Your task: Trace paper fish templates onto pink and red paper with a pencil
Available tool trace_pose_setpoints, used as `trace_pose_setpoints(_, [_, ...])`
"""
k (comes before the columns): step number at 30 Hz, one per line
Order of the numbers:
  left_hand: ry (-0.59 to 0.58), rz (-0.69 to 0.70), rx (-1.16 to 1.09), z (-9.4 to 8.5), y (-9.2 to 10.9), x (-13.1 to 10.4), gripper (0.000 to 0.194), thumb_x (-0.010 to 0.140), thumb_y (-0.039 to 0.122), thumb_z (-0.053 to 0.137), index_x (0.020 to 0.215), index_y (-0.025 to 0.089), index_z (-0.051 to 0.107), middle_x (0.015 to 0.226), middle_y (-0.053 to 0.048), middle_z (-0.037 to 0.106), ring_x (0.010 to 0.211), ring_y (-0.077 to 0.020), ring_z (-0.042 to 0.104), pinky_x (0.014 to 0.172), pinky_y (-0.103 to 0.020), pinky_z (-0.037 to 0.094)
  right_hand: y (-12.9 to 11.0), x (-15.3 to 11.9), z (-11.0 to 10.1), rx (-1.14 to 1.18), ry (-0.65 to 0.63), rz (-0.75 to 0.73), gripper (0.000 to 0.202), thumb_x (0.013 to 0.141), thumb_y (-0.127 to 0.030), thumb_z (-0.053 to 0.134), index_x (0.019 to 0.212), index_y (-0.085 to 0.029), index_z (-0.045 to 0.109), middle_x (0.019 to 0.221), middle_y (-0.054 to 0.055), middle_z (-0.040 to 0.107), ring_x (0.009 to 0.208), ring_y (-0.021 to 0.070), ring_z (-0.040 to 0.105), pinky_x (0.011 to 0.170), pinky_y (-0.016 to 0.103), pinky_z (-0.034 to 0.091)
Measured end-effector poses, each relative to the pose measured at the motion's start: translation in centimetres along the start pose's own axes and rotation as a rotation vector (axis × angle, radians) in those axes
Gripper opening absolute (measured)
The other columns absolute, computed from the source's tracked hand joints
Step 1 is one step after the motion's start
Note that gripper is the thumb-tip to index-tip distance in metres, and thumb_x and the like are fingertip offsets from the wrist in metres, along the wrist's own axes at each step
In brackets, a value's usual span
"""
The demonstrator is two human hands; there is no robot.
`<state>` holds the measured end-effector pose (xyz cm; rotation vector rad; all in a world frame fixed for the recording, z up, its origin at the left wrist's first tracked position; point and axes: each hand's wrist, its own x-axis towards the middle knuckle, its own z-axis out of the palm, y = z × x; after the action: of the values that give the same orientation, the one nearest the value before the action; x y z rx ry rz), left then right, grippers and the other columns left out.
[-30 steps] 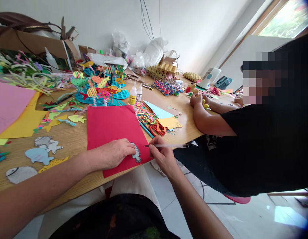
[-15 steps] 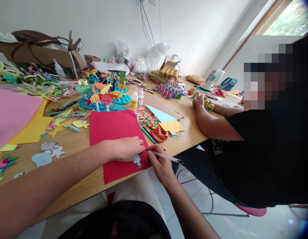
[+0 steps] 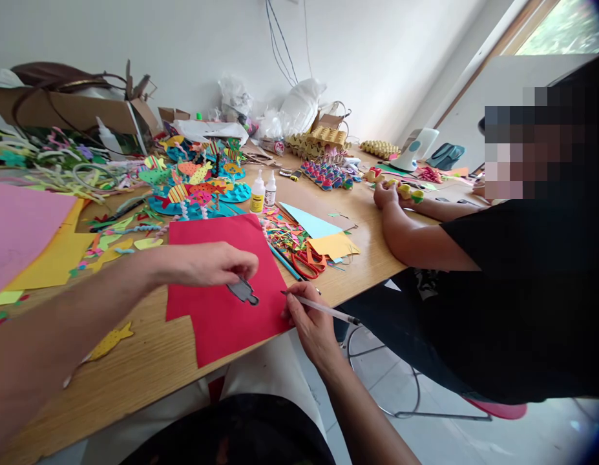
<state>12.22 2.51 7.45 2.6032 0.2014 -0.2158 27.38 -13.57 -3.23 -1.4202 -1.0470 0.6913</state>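
Note:
A sheet of red paper lies at the table's front edge, with a notch in its left side. Over it, my left hand pinches a small grey paper cutout with a dark outline; my fingers hide its upper end. My right hand rests by the sheet's right edge and grips a pen with a clear barrel, its tip pointing left toward the paper. A yellow spotted paper fish lies on the wood, partly behind my left forearm.
Red-handled scissors, paper scraps and glue bottles lie beyond the sheet. Paper fish models stand behind it. Pink paper is at left. A co-worker sits at right, hands on a yellow craft piece.
My left hand has lifted off the red paper and moved left and up, taking the grey cutout with it. My right hand with the pen has barely moved.

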Motion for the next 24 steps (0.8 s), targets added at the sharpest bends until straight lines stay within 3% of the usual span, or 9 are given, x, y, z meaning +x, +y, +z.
trace_pose_setpoints(4, [0.054, -0.062, -0.123, -2.3, -1.8, -3.8, 0.015, 0.084, 0.017, 0.041, 0.079, 0.017, 0.055, 0.076, 0.001, 0.059, 0.071, -0.0142, 0.055, 0.064, -0.020, 0.041, 0.1, -0.1, 0.0, -0.002, -0.001, -0.011, 0.011, 0.085, -0.031, 0.049, 0.084, -0.020, 0.051, 0.063, -0.003, 0.050, 0.055, 0.0131, 0.052, 0.051, 0.024, 0.040])
trace_pose_setpoints(9, [0.085, -0.112, -0.118, -1.4, -2.6, -6.1, 0.019, 0.086, 0.017, 0.041, 0.087, 0.017, 0.060, 0.082, -0.001, 0.064, 0.076, -0.0152, 0.057, 0.070, -0.021, 0.042, -0.3, 0.0, -0.3, 0.009, -0.087, -0.016, 0.009, 0.083, -0.029, 0.049, 0.081, -0.020, 0.050, 0.063, -0.003, 0.049, 0.054, 0.0123, 0.048, 0.051, 0.024, 0.039])
trace_pose_setpoints(19, [0.050, -0.054, -0.207, 2.4, -0.6, -3.2, 0.020, 0.086, 0.017, 0.039, 0.084, 0.017, 0.059, 0.082, -0.001, 0.063, 0.076, -0.0144, 0.057, 0.069, -0.020, 0.042, -3.2, 0.3, -0.5, -0.204, -0.271, -0.144, 0.007, 0.079, -0.016, 0.048, 0.075, -0.020, 0.052, 0.063, -0.003, 0.051, 0.058, 0.0118, 0.046, 0.053, 0.022, 0.036])
trace_pose_setpoints(24, [0.087, -0.037, -0.266, 3.2, 0.1, -0.8, 0.018, 0.082, 0.014, 0.041, 0.085, 0.017, 0.058, 0.081, 0.000, 0.062, 0.075, -0.0141, 0.056, 0.069, -0.021, 0.042, -2.5, 0.2, -0.8, -0.093, -0.155, -0.078, 0.007, 0.082, -0.022, 0.050, 0.075, -0.020, 0.053, 0.061, -0.003, 0.048, 0.055, 0.0111, 0.046, 0.049, 0.021, 0.036])
